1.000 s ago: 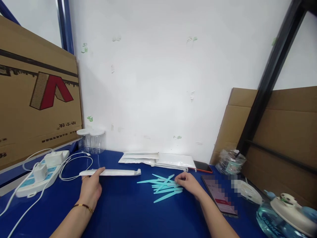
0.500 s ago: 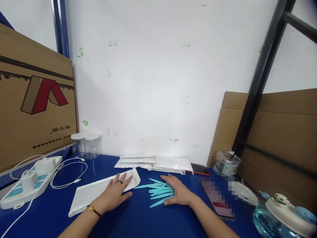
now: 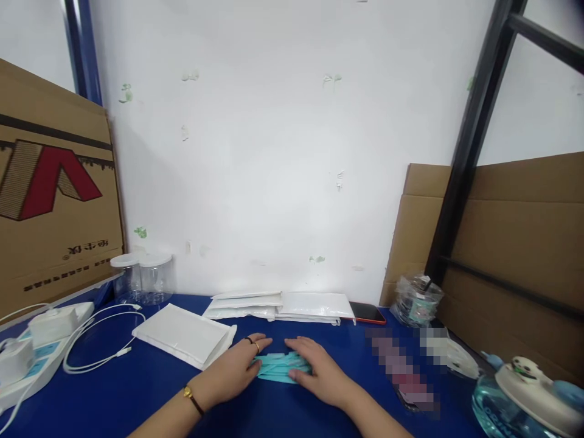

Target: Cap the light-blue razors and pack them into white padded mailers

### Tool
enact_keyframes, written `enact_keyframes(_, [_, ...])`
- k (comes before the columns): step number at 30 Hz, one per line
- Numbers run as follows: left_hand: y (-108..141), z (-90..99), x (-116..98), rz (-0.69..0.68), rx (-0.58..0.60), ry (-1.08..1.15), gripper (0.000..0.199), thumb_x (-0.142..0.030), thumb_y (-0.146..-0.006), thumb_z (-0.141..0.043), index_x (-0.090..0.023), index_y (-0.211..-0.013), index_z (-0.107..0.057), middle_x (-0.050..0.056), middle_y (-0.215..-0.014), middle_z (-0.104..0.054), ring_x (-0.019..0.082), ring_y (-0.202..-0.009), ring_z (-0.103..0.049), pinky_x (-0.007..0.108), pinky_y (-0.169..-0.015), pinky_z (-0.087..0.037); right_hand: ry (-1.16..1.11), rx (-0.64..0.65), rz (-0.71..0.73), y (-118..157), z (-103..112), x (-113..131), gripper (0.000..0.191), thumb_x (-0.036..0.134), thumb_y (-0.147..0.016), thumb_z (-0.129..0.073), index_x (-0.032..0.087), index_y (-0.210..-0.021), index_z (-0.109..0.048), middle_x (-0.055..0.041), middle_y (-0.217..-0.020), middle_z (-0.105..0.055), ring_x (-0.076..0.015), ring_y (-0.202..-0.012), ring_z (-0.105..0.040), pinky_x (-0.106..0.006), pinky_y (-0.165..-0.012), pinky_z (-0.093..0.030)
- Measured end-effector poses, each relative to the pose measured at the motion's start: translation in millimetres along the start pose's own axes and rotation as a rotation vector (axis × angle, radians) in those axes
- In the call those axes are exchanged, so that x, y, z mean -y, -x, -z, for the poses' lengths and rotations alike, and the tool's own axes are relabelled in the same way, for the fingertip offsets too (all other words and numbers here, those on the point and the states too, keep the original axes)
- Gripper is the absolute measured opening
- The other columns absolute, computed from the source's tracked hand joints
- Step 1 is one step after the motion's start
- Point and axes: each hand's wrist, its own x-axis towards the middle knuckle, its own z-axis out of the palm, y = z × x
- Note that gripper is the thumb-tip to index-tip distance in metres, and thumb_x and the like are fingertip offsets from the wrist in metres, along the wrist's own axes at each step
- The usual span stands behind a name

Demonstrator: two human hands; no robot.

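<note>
A bunch of slim teal plastic sticks lies on the blue table between my two hands, most of them side by side. My left hand cups the bunch's left end, with its thumb toward me and its fingers beyond. At the right end, my right hand curves round the sticks in the same way. Palms and fingers hide both ends of the bunch. Just left of my left hand rests a flat white padded envelope, lying at an angle.
More white envelopes lie along the wall beside a red-edged phone. To the left are clear jars, a white cable and a power strip. A blurred phone, wrapped cup and water bottle stand right.
My left hand has left the envelope and come to the sticks' left end. The envelope has turned and sits farther back. The fanned-out sticks are now gathered closer together between both hands.
</note>
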Motion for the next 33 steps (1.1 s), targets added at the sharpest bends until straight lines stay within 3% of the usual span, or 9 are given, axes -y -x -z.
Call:
enact_keyframes(4, [-7.7,-9.7,-4.6,0.071,0.0,-0.087,0.031,-0.023,-0.082,-0.044,-0.021,-0.108,-0.059,0.008,-0.108,-0.057,0.022,-0.103,-0.051,0.036,-0.094,-0.039,-0.065,-0.072,-0.043,-0.5,10.2,-13.9,0.04,0.033,-0.085,-0.053,0.024,-0.123,-0.057,-0.0085,-0.126,-0.055,-0.0253,-0.12,-0.046,-0.04,-0.103,-0.034])
enact_keyframes(9, [-9.8,-14.5,-8.8,-0.021,0.085,0.024,0.029,-0.016,-0.077,-0.043,-0.023,-0.101,-0.058,0.002,-0.099,-0.056,0.016,-0.09,-0.052,0.026,-0.082,-0.041,-0.108,-0.09,0.022,-0.7,15.2,-11.7,0.03,0.02,-0.074,-0.063,0.024,-0.104,-0.068,-0.0045,-0.098,-0.067,-0.0205,-0.091,-0.058,-0.033,-0.084,-0.044])
enact_keyframes(12, [-15.4,-16.7,-9.2,-0.002,0.098,0.056,0.026,-0.017,-0.075,-0.046,-0.022,-0.095,-0.061,0.001,-0.092,-0.058,0.015,-0.083,-0.052,0.024,-0.074,-0.041,-0.122,-0.08,0.04,-1.1,16.0,-11.4,0.02,0.02,-0.072,-0.066,0.023,-0.091,-0.072,-0.0033,-0.089,-0.068,-0.0194,-0.085,-0.058,-0.031,-0.08,-0.044])
enact_keyframes(15, [-24.8,-13.5,-4.4,0.076,0.192,0.158,0.022,-0.026,-0.074,-0.051,-0.019,-0.092,-0.063,0.0,-0.078,-0.06,0.014,-0.071,-0.053,0.021,-0.06,-0.04,-0.148,-0.048,0.044,-0.9,17.9,-13.9,0.015,0.023,-0.071,-0.07,0.022,-0.085,-0.073,-0.0029,-0.084,-0.068,-0.0188,-0.082,-0.058,-0.03,-0.076,-0.043])
enact_keyframes(18, [-34.9,-7.3,2.2,0.093,0.255,0.242,0.023,-0.03,-0.072,-0.054,-0.018,-0.087,-0.067,0.0,-0.072,-0.063,0.014,-0.068,-0.055,0.021,-0.058,-0.039,-0.158,-0.028,0.053,0.5,20.3,-15.2,0.015,0.027,-0.07,-0.072,0.022,-0.084,-0.073,-0.0026,-0.082,-0.068,-0.0185,-0.081,-0.058,-0.03,-0.076,-0.042])
enact_keyframes(22, [-50.2,-4.4,8.4,0.078,0.196,0.245,0.024,-0.034,-0.074,-0.054,-0.018,-0.083,-0.068,0.0,-0.077,-0.066,0.015,-0.07,-0.056,0.022,-0.063,-0.04,-0.213,-0.02,0.017,-1.7,19.2,-18.1,0.023,0.031,-0.068,-0.074,0.022,-0.089,-0.073,-0.0026,-0.085,-0.066,-0.0176,-0.078,-0.057,-0.027,-0.07,-0.043])
enact_keyframes(26, [-67.1,-11.9,13.8,0.053,0.092,0.169,0.025,-0.035,-0.077,-0.05,-0.018,-0.083,-0.068,-0.001,-0.075,-0.065,0.014,-0.07,-0.055,0.022,-0.063,-0.039,-0.249,-0.182,-0.125,-16.1,13.4,-29.5,0.018,0.033,-0.079,-0.062,0.018,-0.081,-0.072,-0.0022,-0.074,-0.062,-0.0144,-0.066,-0.055,-0.024,-0.059,-0.04])
enact_keyframes(29, [-73.2,-18.3,22.1,0.049,-0.005,0.162,0.025,-0.035,-0.079,-0.049,-0.018,-0.081,-0.067,0.001,-0.081,-0.065,0.016,-0.077,-0.057,0.023,-0.069,-0.04,-0.24,-0.258,-0.139,-28.4,11.6,-40.8,0.02,0.032,-0.08,-0.059,0.018,-0.075,-0.072,-0.0019,-0.071,-0.061,-0.0152,-0.068,-0.056,-0.025,-0.063,-0.041])
enact_keyframes(33, [-70.3,-19.3,38.0,0.109,-0.092,0.116,0.022,-0.031,-0.079,-0.049,-0.019,-0.078,-0.067,0.003,-0.086,-0.066,0.018,-0.082,-0.058,0.025,-0.076,-0.041,-0.272,-0.248,-0.144,-35.6,11.3,-51.9,0.022,0.036,-0.079,-0.061,0.018,-0.074,-0.073,-0.0025,-0.072,-0.062,-0.0162,-0.071,-0.057,-0.026,-0.066,-0.042])
